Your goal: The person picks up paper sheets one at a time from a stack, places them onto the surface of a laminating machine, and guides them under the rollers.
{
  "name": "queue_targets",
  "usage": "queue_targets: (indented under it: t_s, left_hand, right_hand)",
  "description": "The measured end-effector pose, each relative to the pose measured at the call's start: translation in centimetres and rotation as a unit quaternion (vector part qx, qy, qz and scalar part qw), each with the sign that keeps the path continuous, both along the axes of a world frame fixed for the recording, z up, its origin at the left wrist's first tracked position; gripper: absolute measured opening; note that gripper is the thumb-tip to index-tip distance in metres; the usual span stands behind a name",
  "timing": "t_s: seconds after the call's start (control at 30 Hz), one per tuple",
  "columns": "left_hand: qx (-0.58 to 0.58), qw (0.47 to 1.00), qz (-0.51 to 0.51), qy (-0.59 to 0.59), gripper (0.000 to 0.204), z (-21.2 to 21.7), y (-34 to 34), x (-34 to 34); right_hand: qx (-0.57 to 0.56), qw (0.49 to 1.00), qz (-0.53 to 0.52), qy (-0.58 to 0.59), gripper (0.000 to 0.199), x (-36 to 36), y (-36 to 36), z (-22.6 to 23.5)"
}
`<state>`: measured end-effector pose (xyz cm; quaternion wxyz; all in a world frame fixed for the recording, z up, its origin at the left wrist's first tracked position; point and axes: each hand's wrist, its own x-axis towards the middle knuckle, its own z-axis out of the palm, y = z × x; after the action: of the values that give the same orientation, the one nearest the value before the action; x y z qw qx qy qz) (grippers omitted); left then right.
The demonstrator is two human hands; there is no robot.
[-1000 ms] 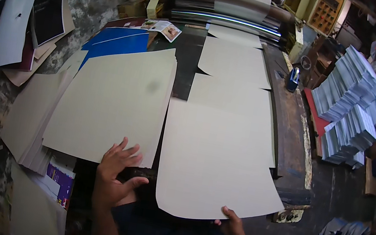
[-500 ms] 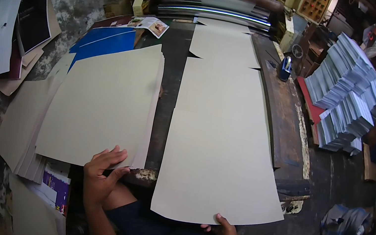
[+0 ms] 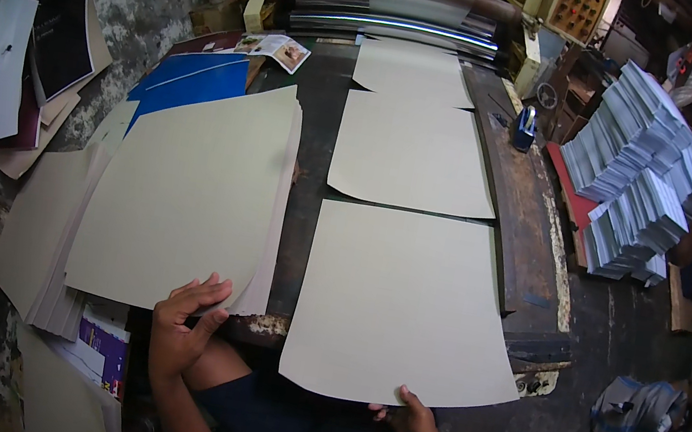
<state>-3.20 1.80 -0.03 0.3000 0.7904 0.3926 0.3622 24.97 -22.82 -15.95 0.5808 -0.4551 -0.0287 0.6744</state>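
My right hand [image 3: 412,416] grips the near edge of a large cream sheet [image 3: 400,304] that lies on the dark feed table [image 3: 304,199]. Two more cream sheets [image 3: 411,153] lie in line beyond it, running toward the roller machine [image 3: 395,16] at the far end. My left hand [image 3: 183,326] rests with fingers spread on the near corner of a stack of cream sheets [image 3: 192,198] to the left of the table.
Blue sheets [image 3: 189,82] and a printed leaflet [image 3: 275,48] lie behind the stack. Dark and white boards [image 3: 22,57] lean at the far left. Tall piles of printed booklets [image 3: 642,190] stand at the right beside a small blue cup [image 3: 524,129].
The cream sheet in my right hand has slid forward along the table and now lies straight in line with the others. My left hand stays on the stack's near corner.
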Motion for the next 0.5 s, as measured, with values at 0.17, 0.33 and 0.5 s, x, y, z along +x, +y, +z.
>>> queue_targets:
  t_s: [0.17,0.33,0.5]
  left_hand:
    - [-0.020,0.998,0.052,-0.027,0.025,-0.6,-0.3,0.2]
    - [-0.039,0.990,0.130,-0.038,0.027,-0.6,-1.2,1.3]
    - [-0.136,0.975,0.158,-0.076,0.032,-0.3,-1.1,1.0]
  right_hand:
    - [-0.010,0.999,-0.035,0.032,0.049,1.0,2.7,-1.2]
    - [-0.007,0.997,-0.079,0.017,0.048,2.2,5.3,-1.8]
    - [0.049,0.994,-0.096,-0.022,0.049,3.1,7.9,-3.8]
